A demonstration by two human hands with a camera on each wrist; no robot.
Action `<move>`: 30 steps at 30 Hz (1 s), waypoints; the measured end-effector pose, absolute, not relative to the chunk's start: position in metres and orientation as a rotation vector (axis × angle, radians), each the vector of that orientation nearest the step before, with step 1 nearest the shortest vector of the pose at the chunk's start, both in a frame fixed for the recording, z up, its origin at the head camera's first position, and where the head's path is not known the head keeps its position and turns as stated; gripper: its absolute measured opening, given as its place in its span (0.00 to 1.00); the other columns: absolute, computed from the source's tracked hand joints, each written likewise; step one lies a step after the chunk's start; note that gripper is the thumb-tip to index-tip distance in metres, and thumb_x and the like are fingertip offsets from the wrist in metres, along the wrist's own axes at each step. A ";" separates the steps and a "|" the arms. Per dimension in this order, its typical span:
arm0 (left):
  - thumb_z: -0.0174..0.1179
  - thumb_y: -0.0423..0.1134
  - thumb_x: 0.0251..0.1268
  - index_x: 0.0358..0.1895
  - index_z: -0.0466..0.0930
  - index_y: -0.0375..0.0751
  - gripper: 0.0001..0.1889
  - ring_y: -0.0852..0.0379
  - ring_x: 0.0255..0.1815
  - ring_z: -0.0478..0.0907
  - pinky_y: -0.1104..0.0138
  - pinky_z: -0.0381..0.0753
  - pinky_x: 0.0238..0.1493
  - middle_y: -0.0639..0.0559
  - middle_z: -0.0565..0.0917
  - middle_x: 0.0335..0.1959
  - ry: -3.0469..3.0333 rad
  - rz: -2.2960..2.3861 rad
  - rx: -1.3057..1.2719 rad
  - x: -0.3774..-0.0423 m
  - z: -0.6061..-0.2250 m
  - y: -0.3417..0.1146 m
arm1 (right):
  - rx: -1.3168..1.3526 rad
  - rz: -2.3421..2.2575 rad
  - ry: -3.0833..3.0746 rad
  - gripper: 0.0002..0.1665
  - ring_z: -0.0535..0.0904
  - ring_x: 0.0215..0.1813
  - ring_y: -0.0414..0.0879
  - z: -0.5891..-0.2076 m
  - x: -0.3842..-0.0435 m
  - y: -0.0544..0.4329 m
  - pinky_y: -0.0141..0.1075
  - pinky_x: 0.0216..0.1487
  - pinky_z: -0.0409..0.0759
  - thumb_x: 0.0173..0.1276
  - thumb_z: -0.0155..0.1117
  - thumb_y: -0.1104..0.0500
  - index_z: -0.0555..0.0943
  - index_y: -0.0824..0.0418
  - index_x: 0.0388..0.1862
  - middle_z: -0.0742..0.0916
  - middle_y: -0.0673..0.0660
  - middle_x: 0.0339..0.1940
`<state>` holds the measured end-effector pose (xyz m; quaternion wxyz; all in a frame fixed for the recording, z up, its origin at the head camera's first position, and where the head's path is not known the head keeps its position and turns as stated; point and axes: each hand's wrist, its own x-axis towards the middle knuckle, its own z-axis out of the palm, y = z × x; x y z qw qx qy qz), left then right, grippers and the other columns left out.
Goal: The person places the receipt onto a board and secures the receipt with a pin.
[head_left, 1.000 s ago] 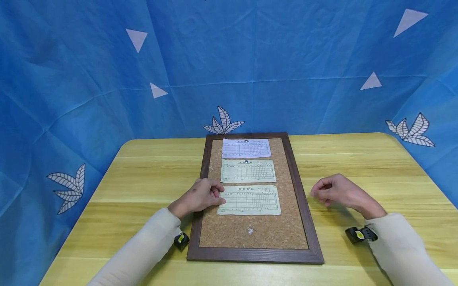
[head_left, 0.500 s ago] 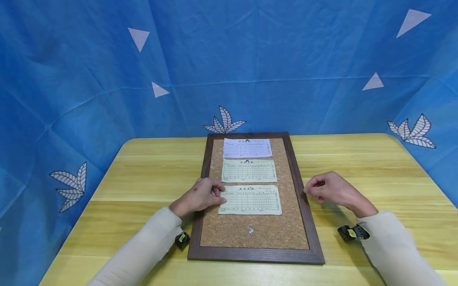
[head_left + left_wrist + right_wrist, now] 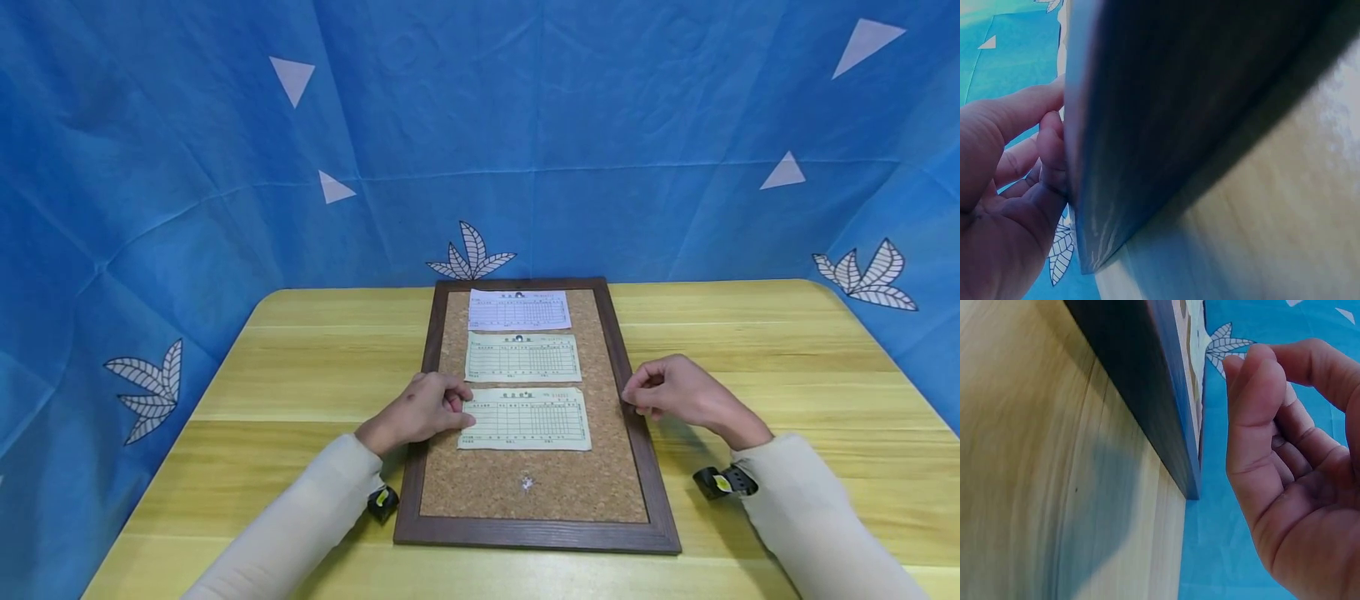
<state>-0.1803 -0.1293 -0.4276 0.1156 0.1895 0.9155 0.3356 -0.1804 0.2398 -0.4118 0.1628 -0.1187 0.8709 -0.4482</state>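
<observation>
On the framed corkboard (image 3: 532,500) lie three printed receipt slips in a column: a pale purple top slip (image 3: 517,313), a pale green middle slip (image 3: 517,367) and a pale green lower slip (image 3: 525,425). My left hand (image 3: 423,410) rests over the board's left frame, thumb and index fingertips apart on the lower slip's left edge. At the right frame, my right hand (image 3: 678,390) has its thumb and index fingertips together; whether something small is between them I cannot tell. The right wrist view shows its other fingers curled inward.
Round pin heads show on the top and middle slips. A small pale mark (image 3: 527,483) sits on the cork below the lower slip. The board lies on a yellow wooden table (image 3: 315,350), with a blue patterned cloth (image 3: 480,125) hanging behind.
My right hand has moved left from the tabletop to the board's right frame, its thumb and fingertips together. The left hand keeps its place at the lower slip.
</observation>
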 end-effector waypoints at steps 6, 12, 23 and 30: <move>0.72 0.34 0.60 0.44 0.83 0.36 0.12 0.59 0.28 0.73 0.67 0.75 0.34 0.55 0.78 0.27 2.680 0.984 0.551 -0.180 -0.426 -0.129 | -0.373 -1.305 2.473 0.09 0.79 0.30 0.48 -0.410 -0.182 0.233 0.40 0.31 0.81 0.70 0.60 0.65 0.84 0.70 0.42 0.83 0.55 0.27; 0.72 0.34 0.60 0.44 0.83 0.36 0.11 0.59 0.28 0.72 0.68 0.75 0.33 0.54 0.78 0.27 2.678 0.985 0.559 -0.181 -0.427 -0.129 | -0.420 -1.324 2.437 0.09 0.79 0.30 0.47 -0.411 -0.185 0.228 0.38 0.31 0.82 0.69 0.58 0.67 0.82 0.72 0.40 0.83 0.56 0.27; 0.72 0.34 0.60 0.43 0.83 0.36 0.11 0.60 0.28 0.72 0.68 0.74 0.33 0.54 0.78 0.27 2.685 0.967 0.562 -0.181 -0.427 -0.128 | -0.478 -1.324 2.415 0.07 0.79 0.28 0.46 -0.411 -0.186 0.215 0.38 0.29 0.82 0.70 0.62 0.66 0.82 0.72 0.39 0.82 0.55 0.25; 0.73 0.35 0.59 0.43 0.84 0.37 0.11 0.59 0.28 0.72 0.67 0.74 0.34 0.55 0.78 0.27 2.693 0.960 0.549 -0.181 -0.427 -0.129 | -0.501 -1.324 2.405 0.07 0.78 0.28 0.46 -0.410 -0.188 0.209 0.37 0.31 0.82 0.69 0.64 0.65 0.82 0.71 0.38 0.82 0.56 0.25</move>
